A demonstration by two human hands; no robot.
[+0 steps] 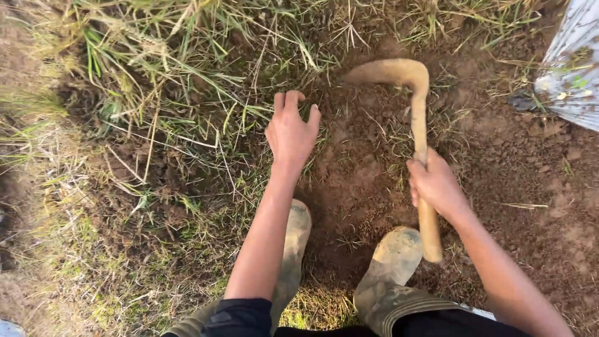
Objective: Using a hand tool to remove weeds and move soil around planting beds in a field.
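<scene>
Brown, mud-caked wood is what I see first: a hoe (417, 118) whose handle runs from near my right boot (392, 265) up across the bare soil (530, 181) to a curved head by the grass (168, 68). My right hand (437, 185), the working grip here, is clamped around the handle low down, with only a short stub of wood below the fist. The head sits well ahead of that grip and is smeared with motion blur, so I cannot make out its blade or whether it touches the ground. My left hand (291, 131) is spread with fingers apart, holding nothing, reaching down at the edge where grass meets dug earth, left of the hoe and clear of it; I cannot tell if the fingertips touch the grass. The left boot (296, 246) is partly hidden behind my forearm. A pale, mud-flecked sheet (574, 62) is cut off at the upper right corner, too little shown to identify.
</scene>
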